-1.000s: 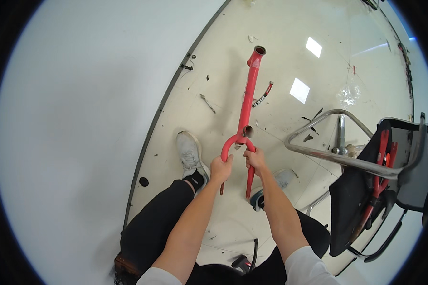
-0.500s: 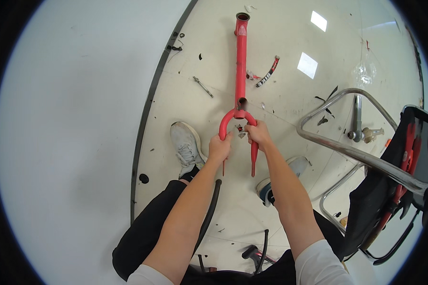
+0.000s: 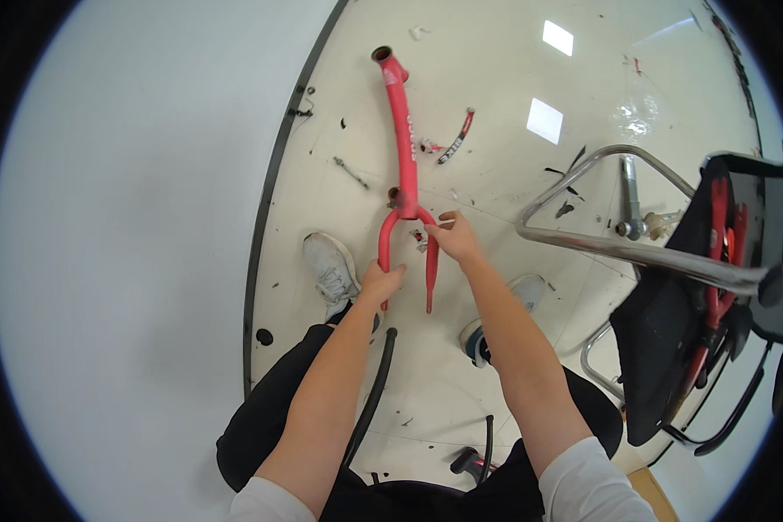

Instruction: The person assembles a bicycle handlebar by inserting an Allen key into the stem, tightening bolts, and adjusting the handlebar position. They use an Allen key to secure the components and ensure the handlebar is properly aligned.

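Observation:
A red bicycle frame (image 3: 404, 130) has a thick tube reaching away from me and a two-legged fork at the near end. My left hand (image 3: 381, 283) is closed round the fork's left leg, low down. Beside the upper part of the right leg is my right hand (image 3: 454, 237). Its fingers are spread and its thumb side is at the leg; whether it touches cannot be made out. Beyond the fork, to the right of the tube, lies a curved black, white and red strip (image 3: 458, 139). A thin metal rod (image 3: 351, 173) lies left of the tube.
At right stands a chair with a bent chrome leg (image 3: 583, 244); red bicycle parts (image 3: 720, 252) rest on its black seat. A chrome part (image 3: 631, 196) lies behind it. A black hose-like piece (image 3: 374, 391) is near my left leg. A white wall (image 3: 139, 261) borders the left.
The frame has turned about its long tube and its far end has swung left. My right hand has loosened from the right leg and spread its fingers. My left hand still grips.

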`<state>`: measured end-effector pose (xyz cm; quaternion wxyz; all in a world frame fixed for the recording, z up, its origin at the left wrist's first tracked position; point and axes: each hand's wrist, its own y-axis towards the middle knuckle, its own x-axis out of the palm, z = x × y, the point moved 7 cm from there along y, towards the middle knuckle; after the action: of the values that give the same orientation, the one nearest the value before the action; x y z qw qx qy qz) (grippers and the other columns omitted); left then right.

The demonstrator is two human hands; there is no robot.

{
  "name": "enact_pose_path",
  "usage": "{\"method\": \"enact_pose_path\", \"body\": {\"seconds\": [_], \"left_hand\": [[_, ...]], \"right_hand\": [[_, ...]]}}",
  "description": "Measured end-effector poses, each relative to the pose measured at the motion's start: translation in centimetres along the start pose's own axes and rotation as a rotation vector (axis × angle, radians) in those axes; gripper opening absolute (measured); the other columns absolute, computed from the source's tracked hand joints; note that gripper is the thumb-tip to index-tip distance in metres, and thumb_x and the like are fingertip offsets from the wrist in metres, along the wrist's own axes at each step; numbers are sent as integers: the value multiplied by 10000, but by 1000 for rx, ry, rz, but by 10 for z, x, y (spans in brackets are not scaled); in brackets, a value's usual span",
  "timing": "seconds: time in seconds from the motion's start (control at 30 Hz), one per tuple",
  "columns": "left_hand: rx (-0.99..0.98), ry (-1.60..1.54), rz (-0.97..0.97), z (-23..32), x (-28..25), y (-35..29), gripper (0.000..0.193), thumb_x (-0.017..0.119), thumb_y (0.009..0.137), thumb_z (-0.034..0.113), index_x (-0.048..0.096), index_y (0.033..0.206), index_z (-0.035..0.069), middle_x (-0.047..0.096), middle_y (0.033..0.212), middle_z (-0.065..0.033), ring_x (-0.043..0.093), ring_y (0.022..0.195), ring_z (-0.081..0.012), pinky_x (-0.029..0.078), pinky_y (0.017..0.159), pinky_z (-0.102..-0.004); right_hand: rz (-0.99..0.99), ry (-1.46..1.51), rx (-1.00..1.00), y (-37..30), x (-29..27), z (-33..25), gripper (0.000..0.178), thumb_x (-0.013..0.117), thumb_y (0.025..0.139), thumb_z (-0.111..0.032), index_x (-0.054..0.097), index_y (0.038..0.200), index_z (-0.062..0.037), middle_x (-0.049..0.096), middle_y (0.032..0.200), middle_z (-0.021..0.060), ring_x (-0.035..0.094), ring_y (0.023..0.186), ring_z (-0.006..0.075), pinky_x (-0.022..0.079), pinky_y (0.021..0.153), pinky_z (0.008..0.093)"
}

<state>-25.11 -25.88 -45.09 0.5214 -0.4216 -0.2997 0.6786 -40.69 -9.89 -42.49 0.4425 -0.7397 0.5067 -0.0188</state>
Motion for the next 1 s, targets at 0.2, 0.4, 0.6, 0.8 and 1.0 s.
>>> {"method": "enact_pose_path", "body": {"seconds": [0.2,0.4,0.6,0.8,1.0], "left_hand": [[-12,98,99,-25,-13,15,544,713,802,334,592,1187,-30,678,1099,-238,648,1062,-381,490,919,-426],[-82,111,198,-36,-17,20,574,694,788,333,622,1199,-62,672,1149,-252,651,1075,-369,487,934,-420],[37,143,137,6,-10,-7,564,671,808,368,648,1144,-86,692,1050,-241,689,943,-342,516,852,-404],[385,555,227,115,-17,-98,605,699,812,400,616,1191,-64,663,1173,-262,637,1118,-342,484,976,-396],[682,794,104,224,-22,-221,532,705,821,406,670,1120,-32,712,1071,-191,677,1043,-284,507,934,-366]], "right_hand": [[-38,-101,-120,-54,-21,-22,466,750,792,-311,629,1110,8,702,1047,189,679,978,331,527,877,400],[-66,-70,66,-122,-100,12,379,696,824,-297,668,1083,-22,709,1048,174,669,1019,315,513,913,398],[32,5,129,-176,-174,74,373,659,826,-318,688,1071,-40,710,1076,169,664,1038,333,513,929,402],[105,87,-96,-242,-228,38,358,660,821,-315,699,1029,-26,713,1028,186,676,999,337,525,902,407],[161,386,-431,-344,-252,-17,250,676,853,-215,673,970,6,718,886,159,701,818,272,544,767,380]]}}
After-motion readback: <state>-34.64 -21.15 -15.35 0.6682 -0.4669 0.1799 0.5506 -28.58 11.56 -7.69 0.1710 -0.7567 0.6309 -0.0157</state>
